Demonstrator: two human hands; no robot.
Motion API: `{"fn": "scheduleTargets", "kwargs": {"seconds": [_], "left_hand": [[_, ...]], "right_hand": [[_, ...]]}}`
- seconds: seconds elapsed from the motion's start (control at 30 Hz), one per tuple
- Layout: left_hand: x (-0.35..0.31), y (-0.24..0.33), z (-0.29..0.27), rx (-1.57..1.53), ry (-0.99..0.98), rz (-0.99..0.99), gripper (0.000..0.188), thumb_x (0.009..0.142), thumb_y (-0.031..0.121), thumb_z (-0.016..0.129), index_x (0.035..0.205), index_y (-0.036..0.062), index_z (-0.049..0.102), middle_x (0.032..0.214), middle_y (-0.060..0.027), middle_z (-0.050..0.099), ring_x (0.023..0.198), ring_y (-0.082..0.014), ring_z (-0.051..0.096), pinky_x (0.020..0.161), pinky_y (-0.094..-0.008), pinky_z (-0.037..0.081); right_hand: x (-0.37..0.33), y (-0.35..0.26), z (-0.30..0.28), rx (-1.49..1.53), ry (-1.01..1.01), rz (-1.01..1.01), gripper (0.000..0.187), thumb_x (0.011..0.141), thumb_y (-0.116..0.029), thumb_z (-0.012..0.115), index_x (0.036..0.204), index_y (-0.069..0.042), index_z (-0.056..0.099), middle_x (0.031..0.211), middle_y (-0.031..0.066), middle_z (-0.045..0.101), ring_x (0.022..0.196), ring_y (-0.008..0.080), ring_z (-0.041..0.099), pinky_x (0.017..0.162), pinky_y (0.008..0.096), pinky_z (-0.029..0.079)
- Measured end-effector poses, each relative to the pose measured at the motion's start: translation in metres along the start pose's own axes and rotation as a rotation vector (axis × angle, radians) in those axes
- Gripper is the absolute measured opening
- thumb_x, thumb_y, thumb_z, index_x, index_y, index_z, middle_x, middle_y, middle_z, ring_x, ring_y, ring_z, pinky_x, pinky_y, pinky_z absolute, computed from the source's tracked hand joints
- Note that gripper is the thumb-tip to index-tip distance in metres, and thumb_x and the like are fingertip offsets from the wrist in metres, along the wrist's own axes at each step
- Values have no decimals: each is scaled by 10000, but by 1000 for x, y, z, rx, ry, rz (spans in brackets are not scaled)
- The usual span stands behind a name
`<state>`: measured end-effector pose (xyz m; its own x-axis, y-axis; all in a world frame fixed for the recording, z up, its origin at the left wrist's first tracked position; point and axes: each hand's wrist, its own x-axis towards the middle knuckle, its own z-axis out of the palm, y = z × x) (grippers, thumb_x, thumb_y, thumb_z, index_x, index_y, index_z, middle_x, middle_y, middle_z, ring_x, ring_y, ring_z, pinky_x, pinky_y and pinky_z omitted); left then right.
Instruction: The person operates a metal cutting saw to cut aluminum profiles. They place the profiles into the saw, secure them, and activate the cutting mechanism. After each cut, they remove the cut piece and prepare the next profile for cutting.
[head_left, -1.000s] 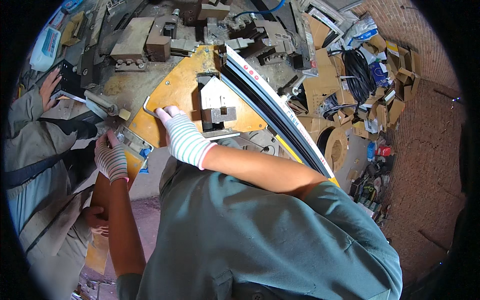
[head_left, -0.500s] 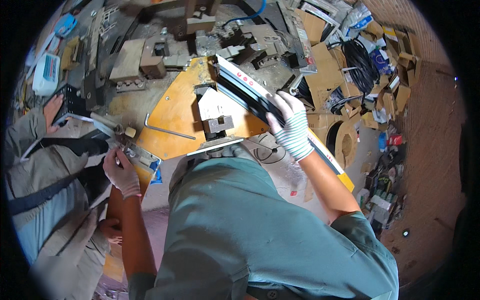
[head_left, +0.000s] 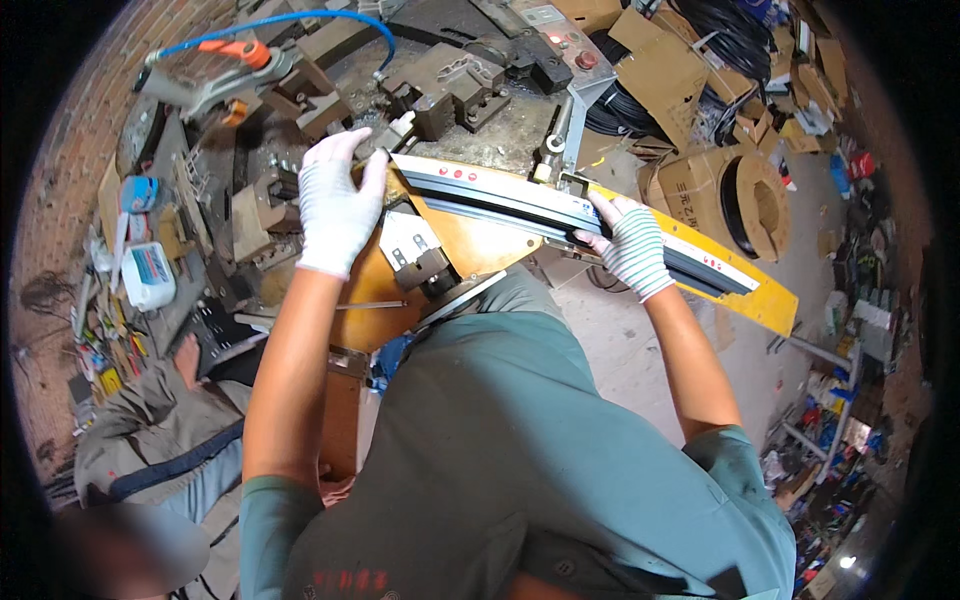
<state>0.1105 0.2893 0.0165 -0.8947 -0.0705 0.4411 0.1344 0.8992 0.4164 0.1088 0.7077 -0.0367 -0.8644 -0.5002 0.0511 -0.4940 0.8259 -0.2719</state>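
Note:
A long metal profile [head_left: 510, 196] with a white face, red dots and black channels lies along a yellow wooden board [head_left: 777, 308]. My right hand [head_left: 637, 248], in a striped glove, is closed around the profile's middle, thumb on the near side. My left hand [head_left: 338, 208], also gloved, is raised at the profile's left end, its fingers and thumb apart and nothing visible between them. Just below that end, a small metal block fixture [head_left: 428, 268] sits in the board's cut-out. A hex key [head_left: 378, 304] lies on the board, partly hidden by my left forearm.
Steel clamp blocks [head_left: 440, 108] fill the bench behind the board. A blue hose [head_left: 290, 17] arches at the far left. A control box [head_left: 575, 55] with a red button stands at the back. A co-worker's sleeve [head_left: 150, 400] is at lower left, and a cable spool [head_left: 775, 205] at right.
My left hand has come up from the lower left, where its fingers were pinched, to the profile's left end and opened. My right hand still holds the profile. The whole view has shifted.

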Motion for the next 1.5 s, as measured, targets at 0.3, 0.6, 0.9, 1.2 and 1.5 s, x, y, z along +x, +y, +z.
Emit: {"fn": "scheduleTargets", "kwargs": {"seconds": [0.3, 0.6, 0.9, 1.2, 1.5], "left_hand": [[69, -1, 66, 358, -664, -217, 680, 797, 482, 849, 1268, 15, 703, 1220, -230, 729, 1147, -390, 690, 1034, -450, 538], [93, -8, 87, 374, -882, -387, 528, 786, 458, 871, 1106, 45, 794, 1169, -198, 763, 1083, -345, 739, 940, -445, 582], [88, -10, 84, 403, -849, -302, 567, 808, 519, 811, 1140, 60, 785, 1167, -192, 764, 1081, -345, 733, 943, -437, 570], [87, -8, 81, 398, -840, -286, 575, 796, 521, 804, 1134, 57, 786, 1141, -194, 769, 1064, -340, 739, 937, -432, 573], [87, -7, 81, 412, -816, -275, 490, 813, 484, 811, 1102, 89, 795, 1136, -161, 772, 1063, -331, 733, 929, -437, 580]], "right_hand": [[-17, 17, 0, 4, 9, 19, 688, 788, -381, 857, 1372, -89, 638, 978, 155, 646, 938, 356, 626, 867, 465, 494], [-17, 15, -2, 1, 29, 15, 709, 778, -372, 863, 1380, -82, 626, 986, 151, 655, 948, 350, 631, 875, 459, 494], [-17, 11, -5, -1, 38, 30, 729, 758, -334, 880, 1396, -95, 621, 977, 144, 655, 939, 343, 637, 867, 454, 504], [-18, 12, -3, -12, 34, 38, 712, 768, -347, 873, 1384, -91, 625, 969, 141, 645, 937, 346, 629, 872, 457, 497], [-17, 12, -4, 3, 4, 43, 692, 792, -373, 855, 1380, -87, 629, 968, 139, 645, 937, 342, 628, 880, 456, 488]]}}
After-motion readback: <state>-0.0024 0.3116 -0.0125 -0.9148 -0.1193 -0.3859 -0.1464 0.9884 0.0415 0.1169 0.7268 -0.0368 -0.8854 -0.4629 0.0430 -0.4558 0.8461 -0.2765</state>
